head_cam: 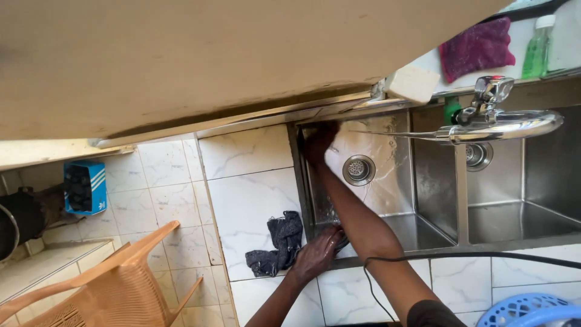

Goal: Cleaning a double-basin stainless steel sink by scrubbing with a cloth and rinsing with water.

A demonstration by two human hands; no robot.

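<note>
- A black cable (460, 257) loops across the near edge of the white tiled counter (254, 200), passing over the right forearm.
- The left hand (316, 254) rests at the near rim of the steel sink (393, 175), its fingers curled down over something dark at the basin's edge; what it grips is too hidden to name.
- The right hand (319, 140) reaches to the far left corner of the left basin, pressed against the wall there; whether it holds a pad or cloth cannot be told.
- A dark crumpled cloth (277, 243) lies on the counter just left of the left hand.
- The basin looks wet and streaked, so the scrubbing seems partly done; the round drain (358, 170) and the right basin look untouched, by my judgement.
- The chrome tap (502, 121) swings over the divider; a green bottle (536, 47) and magenta cloth (477, 47) sit far right.
</note>
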